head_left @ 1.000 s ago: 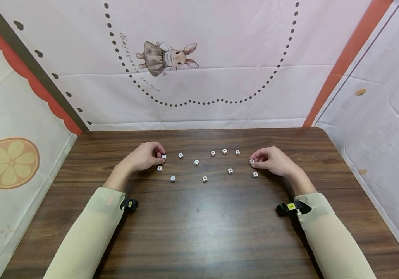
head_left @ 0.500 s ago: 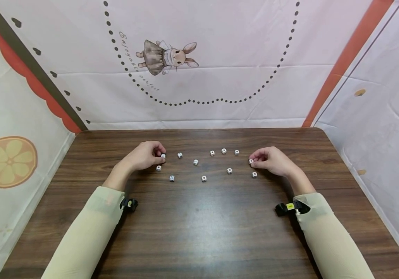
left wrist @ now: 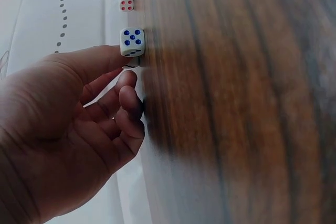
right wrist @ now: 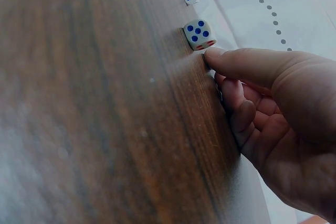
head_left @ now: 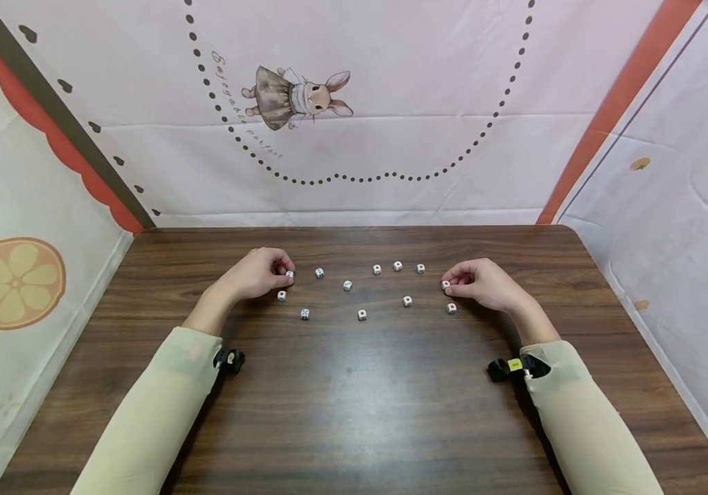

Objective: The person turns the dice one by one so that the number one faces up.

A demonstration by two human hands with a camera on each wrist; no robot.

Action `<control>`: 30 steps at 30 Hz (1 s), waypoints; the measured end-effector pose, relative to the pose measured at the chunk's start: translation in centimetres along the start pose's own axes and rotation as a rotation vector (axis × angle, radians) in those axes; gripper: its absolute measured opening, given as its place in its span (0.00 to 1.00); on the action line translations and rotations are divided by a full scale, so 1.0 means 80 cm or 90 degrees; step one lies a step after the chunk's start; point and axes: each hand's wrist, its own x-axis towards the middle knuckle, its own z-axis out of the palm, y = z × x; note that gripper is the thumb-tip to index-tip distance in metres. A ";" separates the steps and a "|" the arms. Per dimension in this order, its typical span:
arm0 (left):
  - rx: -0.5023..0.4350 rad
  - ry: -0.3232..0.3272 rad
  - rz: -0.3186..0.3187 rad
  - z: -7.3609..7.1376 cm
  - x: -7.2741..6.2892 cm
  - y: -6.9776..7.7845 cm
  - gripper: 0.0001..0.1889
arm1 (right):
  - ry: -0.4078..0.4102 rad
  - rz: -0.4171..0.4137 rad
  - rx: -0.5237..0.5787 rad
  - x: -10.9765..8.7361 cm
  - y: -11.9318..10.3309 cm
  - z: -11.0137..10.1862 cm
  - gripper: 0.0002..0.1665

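Dice (head_left: 347, 285) lie toward the far edge of the wooden table (head_left: 354, 412); we count ten loose and two held. Nearer the table's left side, we see the left hand (head_left: 260, 273) pinch one white die (head_left: 290, 274), thumb and finger nearly together with only that die between, the other fingers curled. Nearer the table's right side, we see the right hand (head_left: 482, 282) pinch a second die (head_left: 445, 284) the same way. We cannot tell whether either held die touches the table. Beyond the table's far edge, we see a pale cloth (head_left: 403, 144).
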 end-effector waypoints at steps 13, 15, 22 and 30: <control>-0.018 0.018 -0.005 0.001 -0.002 0.001 0.05 | 0.000 -0.018 -0.002 -0.001 -0.001 -0.002 0.10; -0.021 0.019 -0.005 0.001 -0.002 0.000 0.05 | 0.000 -0.017 0.000 -0.002 -0.001 -0.002 0.10; -0.039 0.021 0.000 0.002 -0.003 -0.002 0.05 | -0.001 -0.014 0.002 -0.002 -0.004 -0.002 0.11; -0.039 0.018 -0.011 0.001 -0.003 -0.004 0.06 | -0.002 -0.014 0.006 -0.002 -0.004 -0.002 0.11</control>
